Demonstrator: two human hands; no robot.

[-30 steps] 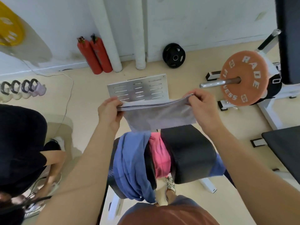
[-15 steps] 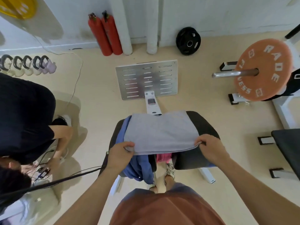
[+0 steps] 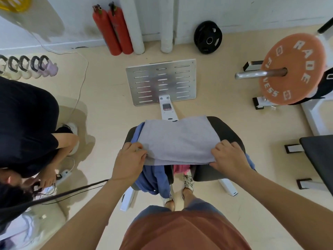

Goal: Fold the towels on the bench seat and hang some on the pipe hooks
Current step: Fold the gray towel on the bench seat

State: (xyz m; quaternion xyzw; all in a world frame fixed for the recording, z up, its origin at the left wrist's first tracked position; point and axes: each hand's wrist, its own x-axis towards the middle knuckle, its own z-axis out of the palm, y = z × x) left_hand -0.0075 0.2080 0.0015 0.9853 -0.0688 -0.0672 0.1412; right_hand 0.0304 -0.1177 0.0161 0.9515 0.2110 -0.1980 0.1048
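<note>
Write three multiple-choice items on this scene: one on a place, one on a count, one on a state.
1. Where does the grey towel lie?
A. On the bench seat
B. On the floor
C. Hung on a hook

2. How many red fire extinguishers are in view?
A. One
B. Two
C. Four

3. What are the left hand and right hand doing?
A. Both hang idle
B. Only one touches cloth
C. Both grip the grey towel's near edge

Key: 1 A, it spreads across the seat pad. 2 B, two red cylinders stand side by side. 3 C, fingers curl at both near corners.
</note>
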